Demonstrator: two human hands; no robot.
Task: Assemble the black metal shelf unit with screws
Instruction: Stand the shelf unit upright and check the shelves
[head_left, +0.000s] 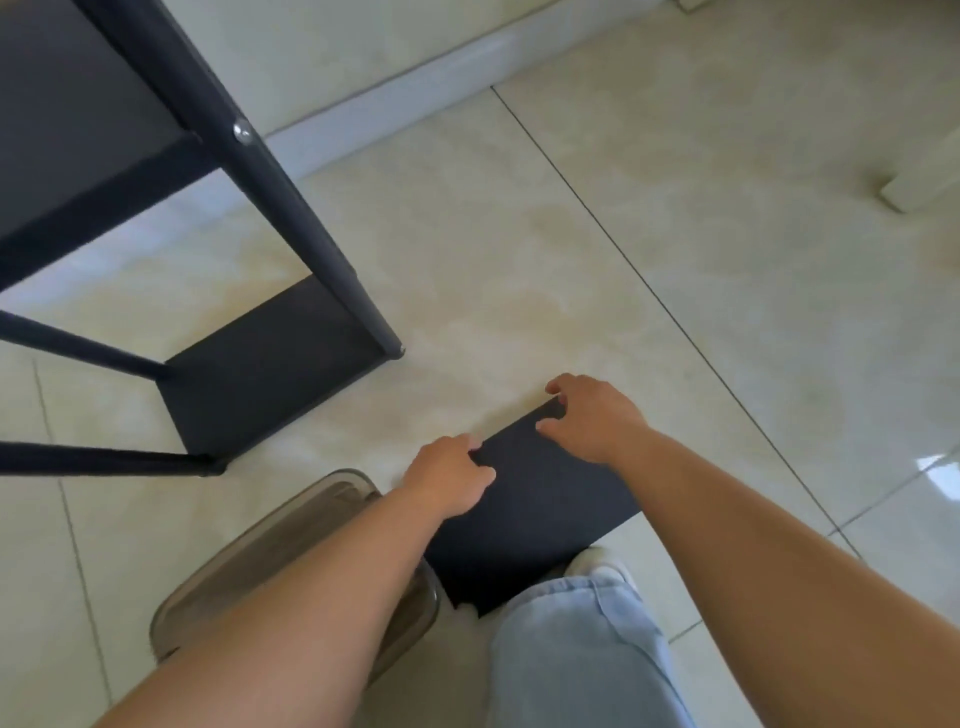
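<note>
A loose black shelf panel (530, 514) lies flat on the tiled floor in front of me. My left hand (451, 480) grips its far left corner, fingers curled over the edge. My right hand (592, 415) grips the far right corner the same way. The partly built black metal shelf unit (291, 197) stands at the upper left, with a silver screw (241, 131) in its near post and a low shelf (270, 369) close to the floor.
A translucent brown plastic container (270, 551) sits on the floor under my left forearm. My jeans leg (582, 654) and white shoe (597, 561) are beside the panel. A white baseboard (415, 98) runs along the wall; a pale furniture leg (919, 176) stands far right.
</note>
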